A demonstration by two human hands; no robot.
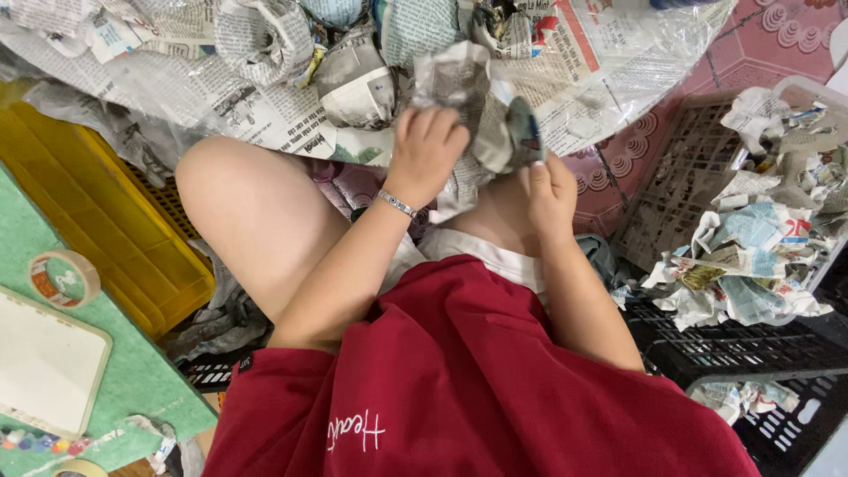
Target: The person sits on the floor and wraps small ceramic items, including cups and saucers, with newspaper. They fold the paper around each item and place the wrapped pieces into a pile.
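Both my hands hold one crumpled sheet of newspaper (473,106) above my knees. My left hand (426,152), with a silver bracelet at the wrist, grips the left side of the wad. My right hand (549,190) pinches its lower right edge. A dark blue-grey object (525,132) shows inside the paper folds; I cannot tell what it is. Behind the wad lies a heap of newspaper-wrapped bundles (353,79) on spread sheets.
A yellow plastic crate (97,221) stands at the left beside a green surface with a tape roll (64,276) and a white board (49,362). At the right, a grey crate (680,177) and a black crate (751,353) hold crumpled newspaper scraps (760,256).
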